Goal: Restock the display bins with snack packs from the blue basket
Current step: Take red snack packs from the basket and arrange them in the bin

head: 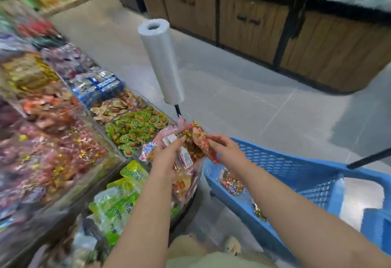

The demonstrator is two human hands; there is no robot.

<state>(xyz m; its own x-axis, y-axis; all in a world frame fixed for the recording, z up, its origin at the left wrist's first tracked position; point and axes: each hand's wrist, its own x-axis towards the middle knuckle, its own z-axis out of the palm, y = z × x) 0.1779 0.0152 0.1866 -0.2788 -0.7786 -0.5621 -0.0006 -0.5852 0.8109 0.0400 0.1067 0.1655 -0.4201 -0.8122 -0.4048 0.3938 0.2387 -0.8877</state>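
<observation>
Both hands hold a bunch of red and gold snack packs (191, 143) above the corner bin (186, 185) of the display. My left hand (166, 157) grips the bunch from the left, thumb on top. My right hand (225, 151) pinches the right side of the packs. The blue basket (296, 168) stands on the floor to the right, with a few loose packs (231, 184) left in its bottom. Clear display bins (135, 128) full of green, brown and blue snacks run along the left.
A roll of clear plastic bags (160, 60) stands on a black pole at the display's corner, just beyond my hands. A wooden cabinet island (264, 28) lies across the grey tiled aisle. Green packs (118, 202) fill the lower near bin. A black basket handle (368, 158) sticks out at right.
</observation>
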